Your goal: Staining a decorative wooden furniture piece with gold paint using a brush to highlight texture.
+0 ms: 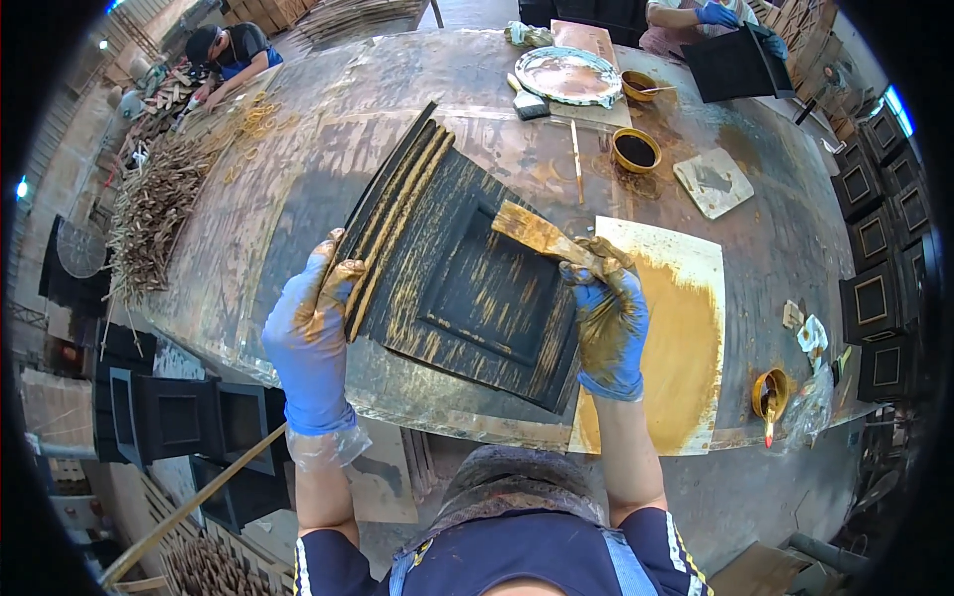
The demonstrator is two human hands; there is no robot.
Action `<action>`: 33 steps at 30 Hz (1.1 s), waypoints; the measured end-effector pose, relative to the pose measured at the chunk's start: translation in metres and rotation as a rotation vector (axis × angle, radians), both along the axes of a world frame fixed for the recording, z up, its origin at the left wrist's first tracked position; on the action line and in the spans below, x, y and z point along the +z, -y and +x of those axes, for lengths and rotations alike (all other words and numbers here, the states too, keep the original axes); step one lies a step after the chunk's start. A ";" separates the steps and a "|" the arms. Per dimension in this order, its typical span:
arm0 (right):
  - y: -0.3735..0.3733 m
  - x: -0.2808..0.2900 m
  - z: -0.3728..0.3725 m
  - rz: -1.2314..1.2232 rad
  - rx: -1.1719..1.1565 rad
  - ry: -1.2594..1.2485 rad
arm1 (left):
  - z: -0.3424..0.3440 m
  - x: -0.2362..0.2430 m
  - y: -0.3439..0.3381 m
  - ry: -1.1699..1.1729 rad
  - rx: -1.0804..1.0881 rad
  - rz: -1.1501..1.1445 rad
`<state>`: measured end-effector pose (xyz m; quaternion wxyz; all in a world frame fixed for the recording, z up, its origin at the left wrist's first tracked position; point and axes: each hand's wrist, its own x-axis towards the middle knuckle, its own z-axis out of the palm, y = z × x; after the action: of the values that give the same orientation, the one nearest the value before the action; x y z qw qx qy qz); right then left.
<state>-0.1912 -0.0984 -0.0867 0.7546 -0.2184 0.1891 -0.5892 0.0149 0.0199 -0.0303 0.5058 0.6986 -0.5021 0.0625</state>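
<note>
Tilted above the table is a black wooden box-like piece [397, 298] with a recessed panel, a stepped moulding along one edge and gold streaks over its faces. My left hand [310, 328], in a stained blue glove, grips that moulding, thumb and fingers closed on it. My right hand [608, 318], its glove smeared with gold-brown paint, is closed round a flat paintbrush [537, 232]. The brush's wide, gold-coated end lies over the recessed panel; whether it touches cannot be told. Beneath my right hand lies a white board [704, 260] with a large patch of gold-yellow paint.
Bowls of dark liquid [636, 151], a round paint-smeared tray [567, 75] and a dark-bristled brush [529, 101] stand at the back. A small bowl [770, 389] sits at right near crumpled plastic [810, 402]. Two co-workers [234, 55] [696, 22] work across the table.
</note>
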 end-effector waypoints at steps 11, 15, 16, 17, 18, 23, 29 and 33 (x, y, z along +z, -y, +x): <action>0.011 -0.002 0.023 -0.020 0.071 -0.022 | 0.000 -0.002 0.002 0.107 0.071 0.033; 0.010 -0.002 0.019 0.031 0.014 -0.072 | -0.001 -0.001 0.002 0.131 0.070 -0.009; 0.009 -0.002 0.018 0.032 0.020 -0.075 | -0.001 -0.001 0.001 0.118 0.075 0.003; 0.009 -0.002 0.017 0.016 0.023 -0.070 | -0.002 -0.001 0.001 0.120 0.086 0.010; 0.008 -0.002 0.017 0.051 -0.031 -0.110 | -0.003 0.000 0.001 0.113 0.086 0.005; 0.004 0.000 0.018 -0.036 0.058 -0.078 | -0.004 0.000 0.002 0.134 0.118 0.034; -0.004 0.005 0.016 -0.032 -0.006 -0.132 | -0.003 -0.002 0.002 0.163 0.126 0.020; -0.010 0.007 0.018 -0.011 0.128 -0.110 | -0.004 -0.002 0.002 0.087 0.107 0.003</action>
<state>-0.1732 -0.0888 -0.0796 0.7780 -0.2665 0.2128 -0.5277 0.0107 0.0181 -0.0322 0.4784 0.7218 -0.4857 0.1193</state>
